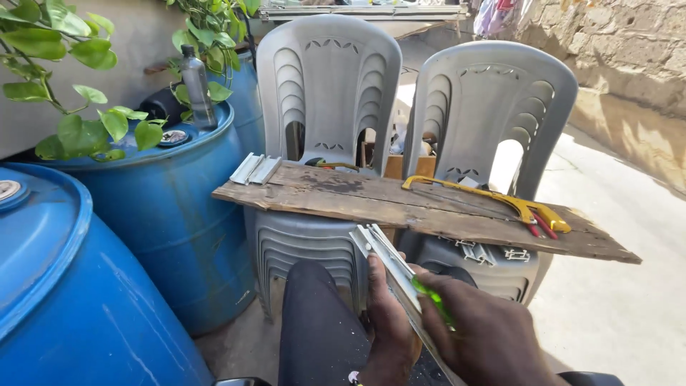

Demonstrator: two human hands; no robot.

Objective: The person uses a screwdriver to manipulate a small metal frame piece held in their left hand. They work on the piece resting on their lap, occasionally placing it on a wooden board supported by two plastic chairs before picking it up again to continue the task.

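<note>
While the left hand (389,325) grips the aluminium strip (396,275) from below, fingers closed round it over the lap, the right hand (486,332) is closed on a green-handled tool (432,300) pressed against the strip. Just beyond, a wooden plank (400,207) spans two grey plastic chairs (329,93), carrying a yellow hacksaw (493,200).

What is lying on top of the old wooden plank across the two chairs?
On the wooden plank lie a yellow hacksaw at its right and short grey metal pieces at its left end. More metal pieces sit beneath it, partly hidden.
</note>
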